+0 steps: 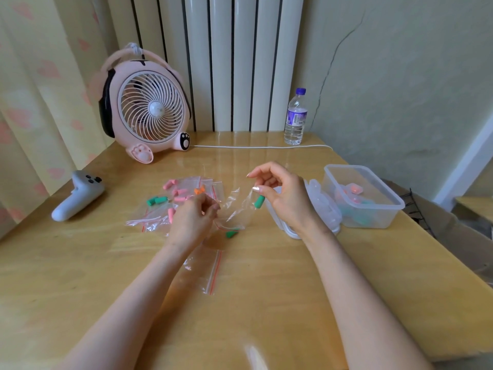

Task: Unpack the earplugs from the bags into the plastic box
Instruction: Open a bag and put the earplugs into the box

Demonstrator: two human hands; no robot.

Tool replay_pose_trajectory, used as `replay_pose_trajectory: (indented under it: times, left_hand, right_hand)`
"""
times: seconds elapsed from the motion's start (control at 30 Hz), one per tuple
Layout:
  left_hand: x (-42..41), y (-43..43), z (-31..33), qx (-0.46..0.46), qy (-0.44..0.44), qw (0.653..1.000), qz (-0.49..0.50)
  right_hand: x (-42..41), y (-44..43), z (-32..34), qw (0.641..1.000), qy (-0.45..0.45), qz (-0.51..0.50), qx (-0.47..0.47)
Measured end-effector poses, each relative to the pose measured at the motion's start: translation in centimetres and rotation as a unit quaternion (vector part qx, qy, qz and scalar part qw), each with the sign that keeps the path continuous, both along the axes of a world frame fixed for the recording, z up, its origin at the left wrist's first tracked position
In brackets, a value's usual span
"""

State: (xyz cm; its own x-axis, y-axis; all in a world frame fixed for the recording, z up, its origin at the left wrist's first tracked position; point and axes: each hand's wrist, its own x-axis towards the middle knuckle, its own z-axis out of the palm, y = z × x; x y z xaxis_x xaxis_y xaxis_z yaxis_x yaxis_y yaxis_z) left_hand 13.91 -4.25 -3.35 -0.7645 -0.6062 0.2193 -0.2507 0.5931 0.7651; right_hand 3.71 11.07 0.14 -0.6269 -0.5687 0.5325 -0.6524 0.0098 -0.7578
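The right grip [282,198] pinches a short green foam earplug [259,202] by its top, above the table [266,303]. The left grip [192,220] pinches the clear bag [236,209], with a second green plug [232,233] at the bag's lower edge. The plastic box [386,217] stands well right.

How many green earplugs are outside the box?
4: a bagged pair beside the left hand, one pinched by the right hand, one near the held bag's bottom. Others may hide.
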Motion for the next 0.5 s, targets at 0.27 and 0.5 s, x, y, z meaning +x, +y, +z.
replay_pose_trajectory:
  times: [0.27,0.5]
  left_hand:
    - [0.6,1.6,1.3,-0.043,0.028,0.993,-0.106]
    - [0.2,0.3,0.4,0.124,0.066,0.988,-0.055]
  right_hand:
    - [0.3,-0.6,-0.3,1.0,-0.005,0.01,-0.025]
    - [-0.8,-0.1,-0.5,0.997,-0.071,0.013,0.036]
